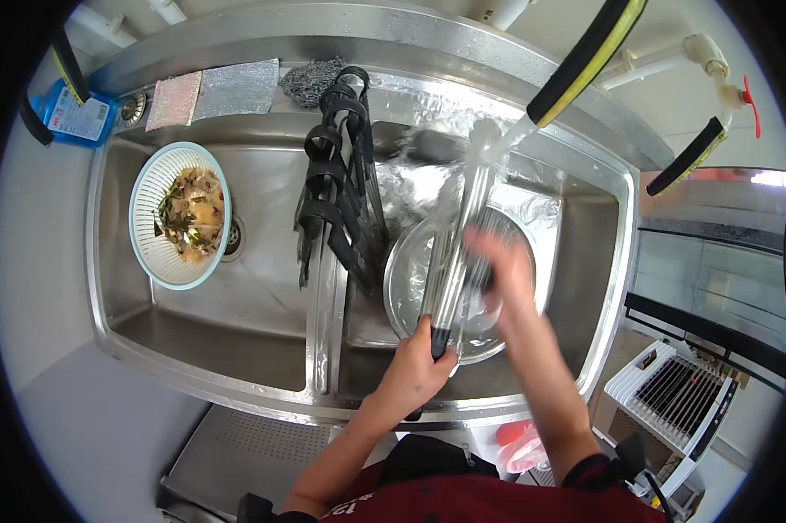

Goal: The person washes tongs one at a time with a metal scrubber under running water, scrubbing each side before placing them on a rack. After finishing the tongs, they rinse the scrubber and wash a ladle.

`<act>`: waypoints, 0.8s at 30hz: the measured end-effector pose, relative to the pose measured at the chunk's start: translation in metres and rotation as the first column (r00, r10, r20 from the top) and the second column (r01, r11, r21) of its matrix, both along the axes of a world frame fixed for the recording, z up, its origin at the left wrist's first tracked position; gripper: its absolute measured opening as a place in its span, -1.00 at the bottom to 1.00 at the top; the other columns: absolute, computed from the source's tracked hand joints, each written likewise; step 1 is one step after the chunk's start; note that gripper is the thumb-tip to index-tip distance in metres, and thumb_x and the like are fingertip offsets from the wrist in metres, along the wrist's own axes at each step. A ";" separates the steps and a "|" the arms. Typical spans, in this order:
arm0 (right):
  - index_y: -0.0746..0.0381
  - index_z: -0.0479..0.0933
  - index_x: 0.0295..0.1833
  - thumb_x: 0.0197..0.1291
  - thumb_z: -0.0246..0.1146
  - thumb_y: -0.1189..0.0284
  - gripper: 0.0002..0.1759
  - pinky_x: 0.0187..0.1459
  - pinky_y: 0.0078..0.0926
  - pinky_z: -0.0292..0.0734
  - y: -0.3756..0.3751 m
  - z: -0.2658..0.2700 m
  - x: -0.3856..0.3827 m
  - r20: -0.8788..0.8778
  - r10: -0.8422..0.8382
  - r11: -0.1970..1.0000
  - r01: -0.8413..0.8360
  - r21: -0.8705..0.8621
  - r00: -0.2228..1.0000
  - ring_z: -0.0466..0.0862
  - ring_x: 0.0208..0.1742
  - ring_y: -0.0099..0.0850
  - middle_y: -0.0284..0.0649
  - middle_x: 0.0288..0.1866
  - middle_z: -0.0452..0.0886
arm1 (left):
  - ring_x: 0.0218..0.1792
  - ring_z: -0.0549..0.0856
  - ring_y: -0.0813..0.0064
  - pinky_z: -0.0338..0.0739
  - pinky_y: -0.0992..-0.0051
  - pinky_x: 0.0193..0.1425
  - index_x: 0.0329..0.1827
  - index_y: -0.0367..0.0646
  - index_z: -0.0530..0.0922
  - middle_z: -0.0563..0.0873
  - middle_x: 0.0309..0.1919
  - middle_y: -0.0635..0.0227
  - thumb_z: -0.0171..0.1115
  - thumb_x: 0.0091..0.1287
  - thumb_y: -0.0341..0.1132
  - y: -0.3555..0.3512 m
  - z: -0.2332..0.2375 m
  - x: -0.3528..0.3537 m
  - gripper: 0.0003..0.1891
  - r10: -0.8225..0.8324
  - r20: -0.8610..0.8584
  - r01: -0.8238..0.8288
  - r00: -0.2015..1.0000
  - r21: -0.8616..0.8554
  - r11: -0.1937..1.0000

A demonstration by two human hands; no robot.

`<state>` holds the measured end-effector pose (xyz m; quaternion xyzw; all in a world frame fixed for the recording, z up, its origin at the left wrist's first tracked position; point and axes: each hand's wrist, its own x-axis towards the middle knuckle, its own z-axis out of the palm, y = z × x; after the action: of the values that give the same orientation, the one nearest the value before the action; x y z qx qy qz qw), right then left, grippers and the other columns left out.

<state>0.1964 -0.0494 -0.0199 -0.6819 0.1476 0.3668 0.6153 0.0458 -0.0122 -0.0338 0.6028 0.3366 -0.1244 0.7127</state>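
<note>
My left hand (408,375) is closed around the black handle end of a long shiny metal utensil (448,283), slanting up over the right basin. Water from the hose-ended tap (545,105) pours onto its far end and splashes. Smeared by motion, my right hand (508,270) is alongside the utensil's shaft, with something dark and blurred by its fingers; I cannot tell what that is. Below both hands, a round metal bowl (395,279) with water sits in the right basin. Left of it, a bundle of black utensils with hooked ends (328,166) leans across the sink divider.
A pale strainer basket (142,228) with food scraps stands in the left basin (262,305). Along the back ledge are a pink cloth (174,100), a silver cloth (236,87), a steel wool pad (310,83) and a blue bottle (79,113). A white rack (672,392) stands lower right.
</note>
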 end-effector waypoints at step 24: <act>0.33 0.42 -0.15 0.07 0.11 0.25 -0.64 -0.23 -0.48 0.48 -0.015 -0.001 0.101 0.165 -0.303 0.845 0.185 0.502 0.939 0.54 -0.28 -0.39 -0.10 -0.28 0.53 | -0.60 0.54 -0.04 0.40 0.26 -0.55 -0.15 -0.42 0.27 0.49 -0.72 -0.01 0.12 0.07 -0.39 -0.012 -0.015 -0.032 -0.65 0.050 0.111 -0.083 0.993 0.316 0.945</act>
<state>0.2977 -0.0643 -0.0213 -0.5224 0.0635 0.2258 0.8198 0.0140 -0.0244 -0.0490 0.7040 0.3357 -0.0133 0.6257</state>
